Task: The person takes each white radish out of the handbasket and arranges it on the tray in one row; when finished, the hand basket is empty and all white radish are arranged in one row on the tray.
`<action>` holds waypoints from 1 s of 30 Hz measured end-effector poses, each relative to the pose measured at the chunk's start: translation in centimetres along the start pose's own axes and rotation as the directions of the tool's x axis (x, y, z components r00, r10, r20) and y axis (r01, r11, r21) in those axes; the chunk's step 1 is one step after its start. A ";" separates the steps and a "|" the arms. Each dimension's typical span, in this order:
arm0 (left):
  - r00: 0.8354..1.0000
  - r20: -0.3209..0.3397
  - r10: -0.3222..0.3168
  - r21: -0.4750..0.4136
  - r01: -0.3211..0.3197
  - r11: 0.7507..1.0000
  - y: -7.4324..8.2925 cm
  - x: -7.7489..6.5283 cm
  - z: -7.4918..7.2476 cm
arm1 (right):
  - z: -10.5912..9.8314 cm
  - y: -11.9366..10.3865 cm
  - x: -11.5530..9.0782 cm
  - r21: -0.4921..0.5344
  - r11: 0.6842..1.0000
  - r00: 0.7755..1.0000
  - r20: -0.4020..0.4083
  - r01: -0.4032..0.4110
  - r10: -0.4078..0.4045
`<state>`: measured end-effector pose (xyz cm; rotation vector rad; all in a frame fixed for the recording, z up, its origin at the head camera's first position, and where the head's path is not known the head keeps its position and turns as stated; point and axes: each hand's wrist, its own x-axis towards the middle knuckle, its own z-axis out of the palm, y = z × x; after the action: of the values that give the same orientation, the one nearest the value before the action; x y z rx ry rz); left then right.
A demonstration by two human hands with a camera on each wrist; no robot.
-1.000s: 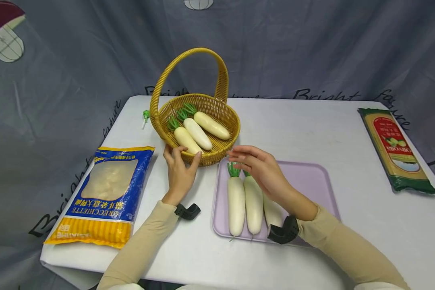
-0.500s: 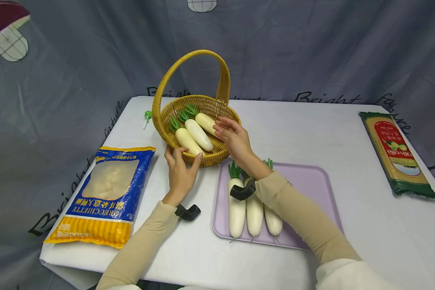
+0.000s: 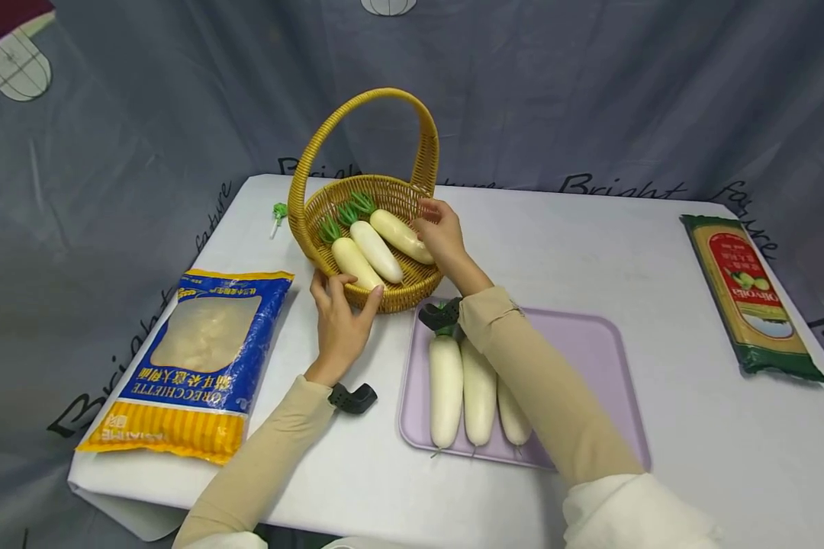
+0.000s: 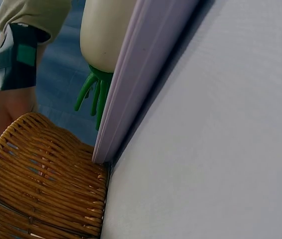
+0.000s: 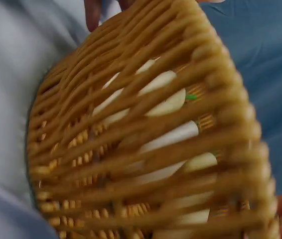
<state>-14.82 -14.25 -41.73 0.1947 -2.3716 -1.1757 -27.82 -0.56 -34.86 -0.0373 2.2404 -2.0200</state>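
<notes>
A yellow wicker basket (image 3: 412,293) with a tall arched handle holds three white radishes (image 3: 376,252) with green tops. My left hand (image 3: 339,328) touches the basket's front left side, thumb and fingers spread against the rim and wall. At the right rim, near the handle's base, my right hand (image 3: 446,240) holds the basket, its fingers bent over the edge. The right wrist view shows the basket's wickerwork (image 5: 146,124) up close, with radishes showing through the gaps. Three more white radishes (image 3: 446,393) lie side by side on a lilac tray (image 3: 577,358), partly under the right forearm.
A blue and yellow orecchiette bag (image 3: 192,366) lies on the left of the white table (image 3: 556,244). Behind it is a small green lollipop (image 3: 278,217). On the far right lies a green and tan pasta packet (image 3: 751,293). Grey curtain hangs behind the table.
My right hand has moved from above the tray, forward across the basket's right side, to its right rim. My left hand has stayed at the basket's front left.
</notes>
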 end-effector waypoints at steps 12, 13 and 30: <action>1.000 0.005 0.011 0.000 -0.011 1.000 -0.2 0.2 0.0 | 0.5 -0.5 0.7 -0.637 0.769 0.958 0.190 -0.046 0.215; 1.000 0.004 0.013 0.003 -0.013 1.000 -0.2 0.2 0.0 | 0.5 -0.5 0.6 -0.664 0.747 0.951 0.209 -0.033 0.228; 1.000 0.015 -0.001 0.011 0.001 1.000 -0.1 0.1 -0.2 | 0.9 -0.1 0.4 -0.761 0.642 0.938 0.284 0.095 0.199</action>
<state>-14.87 -14.49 -41.71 0.1918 -2.3917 -1.1684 -28.10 -1.53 -34.87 -0.3684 2.6037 -0.7758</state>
